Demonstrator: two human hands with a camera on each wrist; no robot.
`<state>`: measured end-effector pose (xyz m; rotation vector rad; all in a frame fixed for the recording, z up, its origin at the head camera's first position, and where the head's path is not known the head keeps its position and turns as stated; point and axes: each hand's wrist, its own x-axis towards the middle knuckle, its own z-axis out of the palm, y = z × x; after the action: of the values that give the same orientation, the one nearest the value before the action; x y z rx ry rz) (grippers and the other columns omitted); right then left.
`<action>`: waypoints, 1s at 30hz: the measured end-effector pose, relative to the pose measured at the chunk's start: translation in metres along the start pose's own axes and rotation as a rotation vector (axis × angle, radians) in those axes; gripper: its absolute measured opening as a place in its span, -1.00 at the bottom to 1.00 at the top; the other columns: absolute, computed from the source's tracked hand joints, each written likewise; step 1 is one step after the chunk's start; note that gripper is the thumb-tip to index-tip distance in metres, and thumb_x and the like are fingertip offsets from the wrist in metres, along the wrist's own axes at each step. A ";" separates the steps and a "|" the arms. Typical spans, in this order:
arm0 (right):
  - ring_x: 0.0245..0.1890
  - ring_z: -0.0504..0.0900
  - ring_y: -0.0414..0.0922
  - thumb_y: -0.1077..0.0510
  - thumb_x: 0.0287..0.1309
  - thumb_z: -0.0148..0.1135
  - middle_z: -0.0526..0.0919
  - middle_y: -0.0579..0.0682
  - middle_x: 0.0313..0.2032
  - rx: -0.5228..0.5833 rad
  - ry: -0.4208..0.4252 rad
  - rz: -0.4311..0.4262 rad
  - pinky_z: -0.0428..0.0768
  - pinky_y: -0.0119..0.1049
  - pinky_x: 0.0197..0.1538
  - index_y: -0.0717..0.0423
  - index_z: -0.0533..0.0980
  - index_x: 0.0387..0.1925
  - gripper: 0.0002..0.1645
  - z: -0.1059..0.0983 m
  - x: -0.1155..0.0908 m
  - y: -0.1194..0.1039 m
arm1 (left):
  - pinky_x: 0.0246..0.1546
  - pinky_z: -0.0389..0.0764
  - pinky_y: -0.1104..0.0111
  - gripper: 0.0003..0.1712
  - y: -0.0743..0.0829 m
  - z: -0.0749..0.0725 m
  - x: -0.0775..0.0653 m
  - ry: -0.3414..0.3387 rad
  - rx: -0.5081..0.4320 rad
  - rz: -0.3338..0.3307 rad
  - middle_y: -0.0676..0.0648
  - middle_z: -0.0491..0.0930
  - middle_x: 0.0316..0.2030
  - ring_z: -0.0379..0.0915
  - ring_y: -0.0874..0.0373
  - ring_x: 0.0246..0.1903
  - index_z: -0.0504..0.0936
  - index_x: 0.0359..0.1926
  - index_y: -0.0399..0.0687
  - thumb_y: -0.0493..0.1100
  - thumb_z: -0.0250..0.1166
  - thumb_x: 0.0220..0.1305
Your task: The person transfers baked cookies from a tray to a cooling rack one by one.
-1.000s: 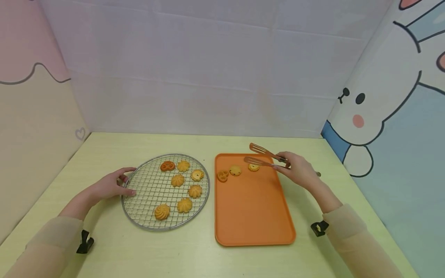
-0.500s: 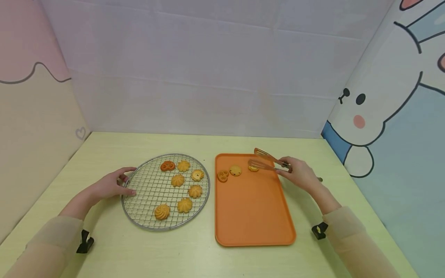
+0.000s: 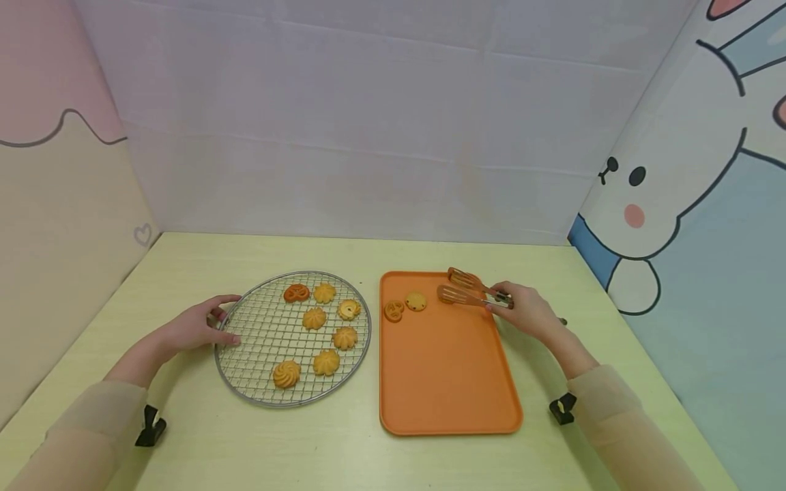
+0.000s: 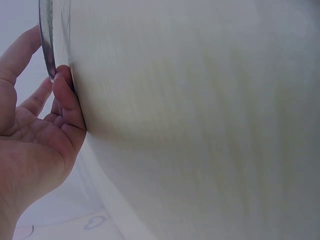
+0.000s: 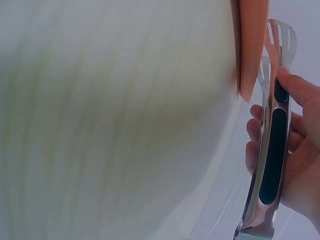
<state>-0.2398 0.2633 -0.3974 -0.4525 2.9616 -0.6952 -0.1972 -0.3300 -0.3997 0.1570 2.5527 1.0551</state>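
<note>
My right hand [image 3: 525,309] grips metal tongs [image 5: 272,155] with slotted ends and dark grip inlays. Over the far right corner of the orange tray [image 3: 451,382], the slotted ends are spread apart and cover the spot where a cookie lay. A pretzel-shaped cookie [image 3: 394,311] and a round dotted cookie [image 3: 415,301] lie to the left on that tray. At the left, my left hand [image 3: 199,326] holds the rim of a round wire cooling rack [image 3: 254,368], thumb over the top. Curled fingers [image 4: 67,97] show beneath the rim in the left wrist view.
Several cookies are on the rack, among them a brown pretzel [image 3: 297,293] and a swirl cookie [image 3: 286,374]. Rack and tray stand side by side on a pale wooden table [image 3: 295,450]. A white cloth wall [image 3: 368,136] rises behind.
My right hand has lowered the tongs toward the tray's far right corner, and the cookie there is now hidden behind them. My left hand and the rack stay put.
</note>
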 end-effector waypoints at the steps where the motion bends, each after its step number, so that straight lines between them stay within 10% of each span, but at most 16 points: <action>1: -0.30 0.56 -0.06 -0.07 0.19 0.24 0.59 0.20 -0.03 0.002 0.001 -0.002 0.52 -0.10 -0.24 0.17 0.47 0.11 -0.45 0.000 0.000 0.000 | -0.34 0.30 0.35 0.07 0.000 0.000 0.000 0.000 -0.002 0.000 -0.24 0.27 -0.11 0.24 0.04 -0.27 0.06 0.39 -0.26 -0.02 0.47 -0.01; 30: -0.31 0.56 -0.06 0.03 0.19 0.25 0.60 0.16 -0.10 0.034 -0.015 -0.063 0.50 -0.16 -0.24 0.14 0.51 -0.02 -0.62 0.008 -0.001 0.008 | -0.32 0.31 0.34 0.06 -0.002 0.000 0.001 0.012 0.013 0.006 -0.23 0.27 -0.12 0.25 0.04 -0.27 0.07 0.39 -0.26 -0.02 0.47 -0.01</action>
<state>-0.2395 0.2670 -0.4077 -0.5474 2.9282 -0.7433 -0.1982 -0.3306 -0.4016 0.1623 2.5721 1.0444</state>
